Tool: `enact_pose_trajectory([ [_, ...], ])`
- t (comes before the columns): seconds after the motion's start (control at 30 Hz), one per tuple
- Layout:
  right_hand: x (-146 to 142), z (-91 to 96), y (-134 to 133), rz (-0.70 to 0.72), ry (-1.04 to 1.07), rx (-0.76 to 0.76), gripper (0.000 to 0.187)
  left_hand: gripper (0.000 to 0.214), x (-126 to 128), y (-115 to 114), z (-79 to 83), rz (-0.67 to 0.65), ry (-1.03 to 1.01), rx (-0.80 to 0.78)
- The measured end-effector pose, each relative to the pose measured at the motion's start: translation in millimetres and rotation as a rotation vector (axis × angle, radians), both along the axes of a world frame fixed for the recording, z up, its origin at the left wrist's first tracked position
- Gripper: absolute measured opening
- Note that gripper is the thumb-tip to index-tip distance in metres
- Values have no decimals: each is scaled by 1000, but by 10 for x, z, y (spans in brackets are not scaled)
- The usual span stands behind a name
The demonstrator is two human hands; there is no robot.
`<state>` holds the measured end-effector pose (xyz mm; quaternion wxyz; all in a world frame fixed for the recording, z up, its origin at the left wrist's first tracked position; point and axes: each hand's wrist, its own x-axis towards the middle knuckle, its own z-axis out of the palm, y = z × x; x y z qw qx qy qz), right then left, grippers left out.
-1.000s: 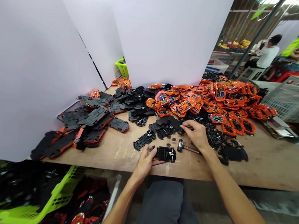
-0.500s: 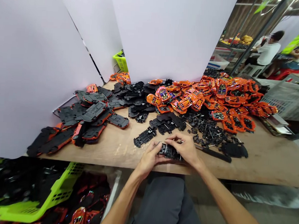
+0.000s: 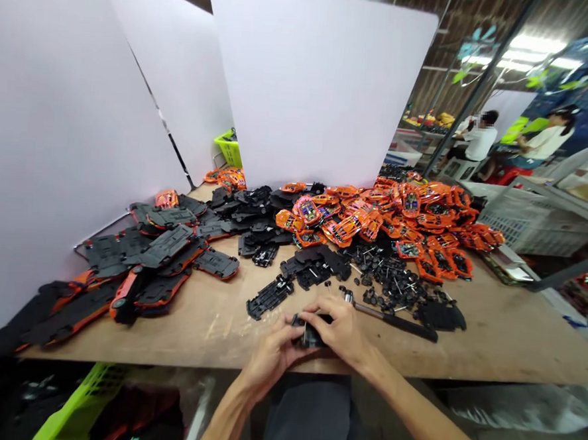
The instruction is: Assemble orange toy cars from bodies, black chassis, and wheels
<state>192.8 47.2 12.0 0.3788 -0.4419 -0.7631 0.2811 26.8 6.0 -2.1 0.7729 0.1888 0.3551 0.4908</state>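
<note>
Near the table's front edge my left hand [image 3: 270, 353] is closed around a black toy car chassis [image 3: 312, 338], holding it from the left and below. My right hand [image 3: 340, 330] grips the same chassis from the right, its fingers bent over the top and covering much of it. A thin pale rod, maybe a wheel axle, shows between the fingers. Beyond the right hand lies a hammer [image 3: 397, 321] with a dark handle. Another black chassis [image 3: 269, 297] rests on the table past my left hand, beside several stacked chassis [image 3: 321, 263].
Loose wheel axles [image 3: 395, 274] are heaped behind the hammer, near a black plate [image 3: 442, 313]. Orange car bodies [image 3: 356, 218] pile along the back. Upturned cars [image 3: 167, 247] stack at the left. A green basket [image 3: 81, 399] stands below the table [image 3: 197, 337]. Two people sit far right.
My view has tilted up, so the table sits lower. My right hand's fingers have come down over the chassis, which shows less now. Both hands stay on it.
</note>
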Motion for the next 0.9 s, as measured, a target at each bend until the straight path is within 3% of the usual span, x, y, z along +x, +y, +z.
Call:
enact_pose_trajectory([
  [0.17,-55,31,108,64,-174,77,9,35,-3,19,-69,35,112,9],
  [0.27,22,157,344,111,-241,165,10,42,-49,46,-123,99,217,-7],
  [0.33,156,306,622,-59,-263,188,18,44,-91,57,-144,140,288,-8],
  [0.43,364,514,1157,-544,-371,92,38,45,-127,58,-137,146,366,27],
  [0.5,417,564,1487,-638,-406,31,45,47,-124,55,-112,184,443,48],
  [0.6,352,508,1783,-647,-405,-29,49,47,-121,42,-66,213,564,80],
  [0.7,280,443,1805,-678,-374,-52,53,45,-166,19,-28,150,607,72],
  [0.8,354,464,1612,-665,-330,-26,48,45,-247,-3,-5,113,541,42],
  [0.9,542,535,1243,-474,-301,-20,53,46,-322,-12,2,92,467,37],
])
